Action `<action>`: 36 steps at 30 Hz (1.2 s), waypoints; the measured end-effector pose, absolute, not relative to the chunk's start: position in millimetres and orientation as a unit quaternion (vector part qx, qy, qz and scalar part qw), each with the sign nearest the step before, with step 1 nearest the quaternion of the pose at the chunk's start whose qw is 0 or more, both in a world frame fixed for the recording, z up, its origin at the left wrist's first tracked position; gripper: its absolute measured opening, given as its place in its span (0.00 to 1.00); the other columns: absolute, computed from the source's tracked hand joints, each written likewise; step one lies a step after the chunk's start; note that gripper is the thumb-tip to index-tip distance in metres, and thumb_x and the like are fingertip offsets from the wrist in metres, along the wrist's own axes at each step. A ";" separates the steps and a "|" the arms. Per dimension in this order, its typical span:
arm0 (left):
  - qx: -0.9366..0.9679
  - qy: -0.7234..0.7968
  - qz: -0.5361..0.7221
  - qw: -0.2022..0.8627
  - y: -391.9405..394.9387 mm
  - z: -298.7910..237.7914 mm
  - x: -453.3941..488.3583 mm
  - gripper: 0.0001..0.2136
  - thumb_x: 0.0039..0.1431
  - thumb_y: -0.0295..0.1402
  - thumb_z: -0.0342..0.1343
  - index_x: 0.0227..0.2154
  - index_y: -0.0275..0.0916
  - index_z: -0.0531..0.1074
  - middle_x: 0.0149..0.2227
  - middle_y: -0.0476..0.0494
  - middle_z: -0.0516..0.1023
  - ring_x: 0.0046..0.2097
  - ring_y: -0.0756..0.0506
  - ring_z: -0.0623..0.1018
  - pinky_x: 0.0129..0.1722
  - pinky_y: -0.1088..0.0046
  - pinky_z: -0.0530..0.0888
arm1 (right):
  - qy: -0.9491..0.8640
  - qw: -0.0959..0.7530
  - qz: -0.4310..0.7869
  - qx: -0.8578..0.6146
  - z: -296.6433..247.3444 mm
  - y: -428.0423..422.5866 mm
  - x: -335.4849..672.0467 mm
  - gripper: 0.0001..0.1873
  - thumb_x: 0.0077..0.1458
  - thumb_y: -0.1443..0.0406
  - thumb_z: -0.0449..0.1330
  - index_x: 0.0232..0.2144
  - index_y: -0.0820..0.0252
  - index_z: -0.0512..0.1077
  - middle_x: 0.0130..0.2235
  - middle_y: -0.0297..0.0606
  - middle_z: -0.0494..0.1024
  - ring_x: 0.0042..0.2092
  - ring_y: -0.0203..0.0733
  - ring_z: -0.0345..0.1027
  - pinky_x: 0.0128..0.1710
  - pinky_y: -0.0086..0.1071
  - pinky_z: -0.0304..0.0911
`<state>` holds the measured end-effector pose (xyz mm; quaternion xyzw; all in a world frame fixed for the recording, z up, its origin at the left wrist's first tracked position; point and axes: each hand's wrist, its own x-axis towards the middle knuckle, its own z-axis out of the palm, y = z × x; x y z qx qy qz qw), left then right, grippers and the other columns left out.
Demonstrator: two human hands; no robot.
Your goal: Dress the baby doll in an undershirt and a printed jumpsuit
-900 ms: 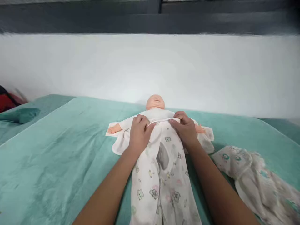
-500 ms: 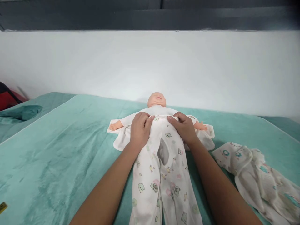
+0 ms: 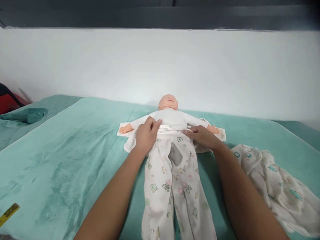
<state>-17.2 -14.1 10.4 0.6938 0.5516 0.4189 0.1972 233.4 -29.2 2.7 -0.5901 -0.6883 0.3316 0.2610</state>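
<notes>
A baby doll (image 3: pixel 172 118) with a white cloth body lies on its back, arms spread, head towards the wall. White printed baby trousers (image 3: pixel 183 170) with an opening at the crotch cover its lower body. My left hand (image 3: pixel 147 133) is closed on the left side of the waistband, thumb along the edge. At the right side of the waistband, my right hand (image 3: pixel 202 136) is also closed, thumb on top and the other fingers partly hidden. Beneath the doll and its arms, a white baby garment (image 3: pixel 130 143) lies spread out.
A heap of white printed baby clothes (image 3: pixel 282 186) lies to the right. Under everything is a green plush cover (image 3: pixel 82 160). A yellow strip with dark marks (image 3: pixel 9 213) lies at lower left, and a red and black object (image 3: pixel 8 100) is at far left. Behind stands a white wall (image 3: pixel 100 63).
My right hand has turned and shifted slightly right and down along the waistband. The waistband sits lower and folded, showing more of the doll's white torso. The view has also shifted slightly.
</notes>
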 end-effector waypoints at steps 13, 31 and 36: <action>0.819 0.445 0.299 0.205 -57.1 -8.8 -59.3 0.12 0.52 0.44 0.59 0.26 0.40 0.68 0.30 0.50 0.73 0.35 0.45 0.72 0.36 0.70 0.65 | -0.662 0.347 0.243 -0.618 -23.0 -109.0 209.5 0.14 0.49 0.54 0.60 0.25 0.59 0.73 0.28 0.34 0.74 0.35 0.44 0.67 0.34 0.31 0.58; 0.789 0.456 0.173 0.373 -64.2 17.4 -65.7 0.29 0.41 0.49 0.66 0.45 0.43 0.68 0.44 0.46 0.73 0.41 0.42 0.74 0.38 0.71 0.70 | -0.658 0.321 0.415 -0.540 -11.5 -102.0 215.4 0.19 0.43 0.53 0.66 0.35 0.59 0.73 0.32 0.33 0.74 0.34 0.40 0.64 0.33 0.30 0.58; 0.790 0.445 0.279 0.317 -75.9 6.7 -52.5 0.08 0.48 0.36 0.57 0.22 0.39 0.67 0.28 0.51 0.70 0.34 0.47 0.70 0.33 0.74 0.66 | -0.656 0.338 0.320 -0.594 -14.9 -115.4 198.9 0.15 0.49 0.56 0.61 0.21 0.59 0.66 0.22 0.28 0.64 0.28 0.35 0.56 0.27 0.28 0.50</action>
